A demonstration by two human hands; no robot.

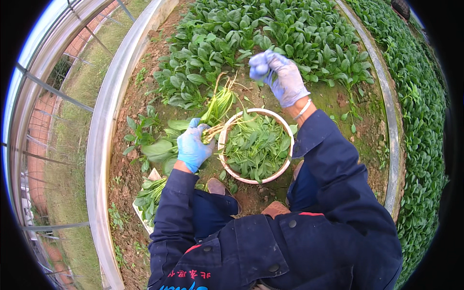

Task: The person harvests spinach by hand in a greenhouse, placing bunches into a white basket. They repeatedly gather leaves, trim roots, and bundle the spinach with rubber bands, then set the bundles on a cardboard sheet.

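My left hand [194,146], in a blue glove, grips a small bunch of uprooted spinach [209,136]. Its thin roots point right, over the rim of a round white tub, and broad leaves spread to the left of the hand. Right behind the fingers is another bundle of spinach stems [219,105], roots pointing away from me. Loose green leaves [257,148] fill much of the tub [238,176] between my feet. My right hand [279,76], also gloved, is raised beyond the tub with fingers curled. Blur hides whether anything is between them.
Growing spinach [232,32] covers the bed ahead. A pale crate [139,217] with bundled greens [150,197] stands by my left elbow. A plastic-covered wall edge [105,108] runs along the left, and a narrow grey divider [393,145] separates another planted bed on the right.
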